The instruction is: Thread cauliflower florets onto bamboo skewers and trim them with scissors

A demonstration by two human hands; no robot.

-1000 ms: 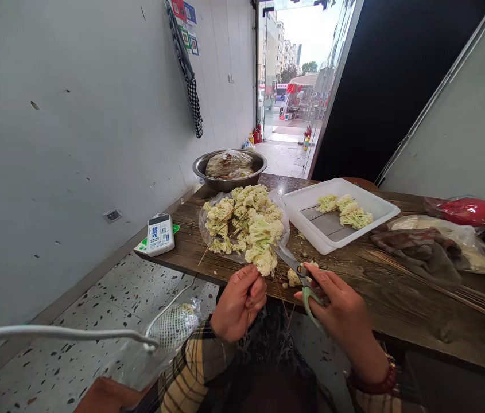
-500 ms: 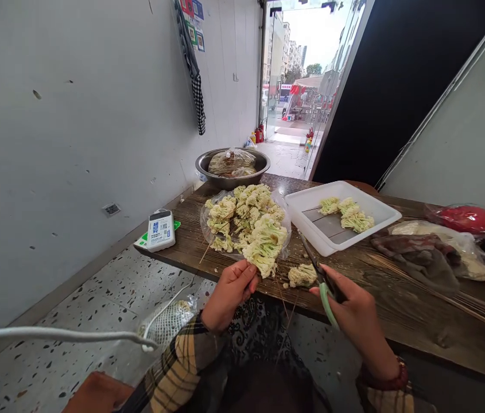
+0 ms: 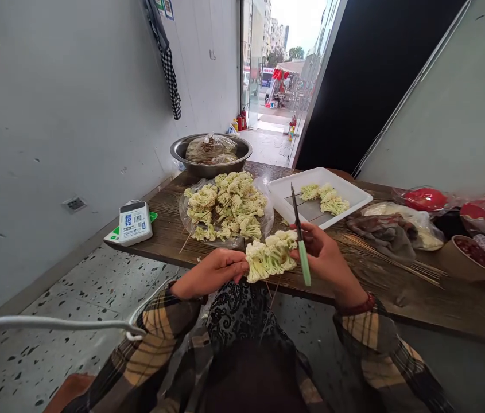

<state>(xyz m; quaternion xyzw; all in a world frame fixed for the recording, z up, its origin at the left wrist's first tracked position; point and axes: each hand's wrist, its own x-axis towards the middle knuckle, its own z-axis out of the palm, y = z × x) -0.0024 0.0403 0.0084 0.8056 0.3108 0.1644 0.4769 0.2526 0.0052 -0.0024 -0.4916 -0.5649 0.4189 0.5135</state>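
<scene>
The person's left hand (image 3: 220, 271) is closed in a pinch, thumb against fingers, on the left end of a row of cauliflower florets (image 3: 270, 257). The row lies directly to the right of that hand, raised at the near edge of the dark wooden counter (image 3: 397, 289) and spanning the gap between the two hands. Its pale heads face up and its green stems face down.

The right hand (image 3: 319, 252) is curled around a pair of scissors (image 3: 297, 221) with light green handles, held nearly upright and seen edge-on, the dark blades pointing up and away. This hand is just beside the right end of the row; the scissors partly hide that spot, so whether its fingers also press on the florets cannot be told.

Beyond the left hand, a heap of cauliflower (image 3: 233, 201) rests on a clear plastic bag (image 3: 270, 215). A white tray (image 3: 356, 196) stands past the right hand with several cut cauliflower pieces (image 3: 332, 201) inside, and a metal basin (image 3: 212, 170) sits behind the heap. To the right of the right hand, thin skewers (image 3: 397, 262) lie near a crumpled grey-brown cloth (image 3: 392, 234).
</scene>
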